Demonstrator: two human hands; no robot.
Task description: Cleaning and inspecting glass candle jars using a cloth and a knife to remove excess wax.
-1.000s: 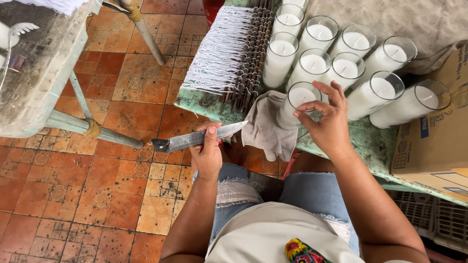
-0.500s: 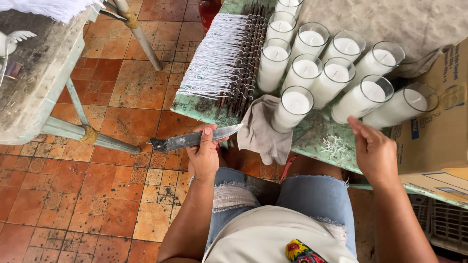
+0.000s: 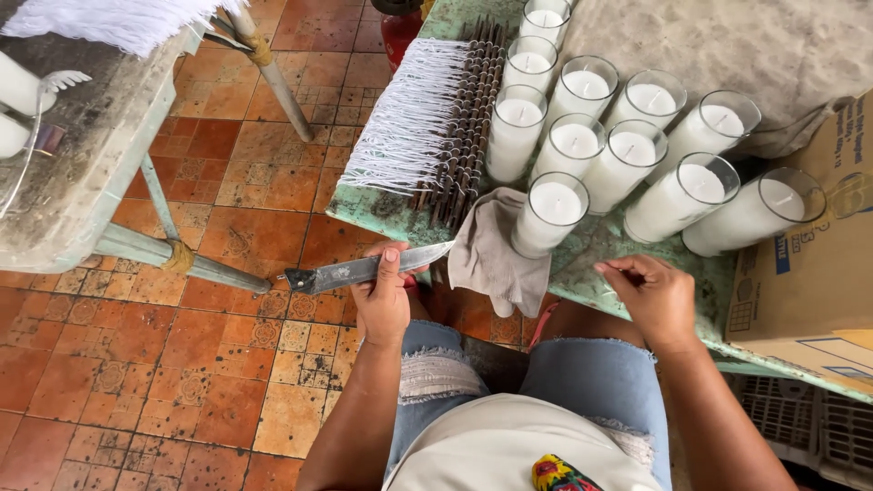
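Note:
My left hand [image 3: 383, 295] grips a long knife [image 3: 359, 270] held level just off the near edge of the green table [image 3: 382, 209], blade tip pointing right toward a grey cloth [image 3: 491, 259]. My right hand [image 3: 650, 295] hovers over the table's front edge with fingers curled and pinched; whether anything is in them cannot be told. Several tall glass candles filled with white wax stand in rows; the nearest one [image 3: 551, 214] sits on the cloth, between my hands. A bundle of white wicks on dark rods [image 3: 427, 118] lies left of the candles.
A cardboard box [image 3: 805, 291] sits at the right end of the table. A second worn table [image 3: 82, 155] with metal legs stands at left. Terracotta floor tiles [image 3: 182, 364] lie between them. A plastic crate [image 3: 800, 427] is at the lower right.
My right hand has let go of the nearest candle and drawn back right and toward me to the table edge. My left hand keeps the knife in about the same place.

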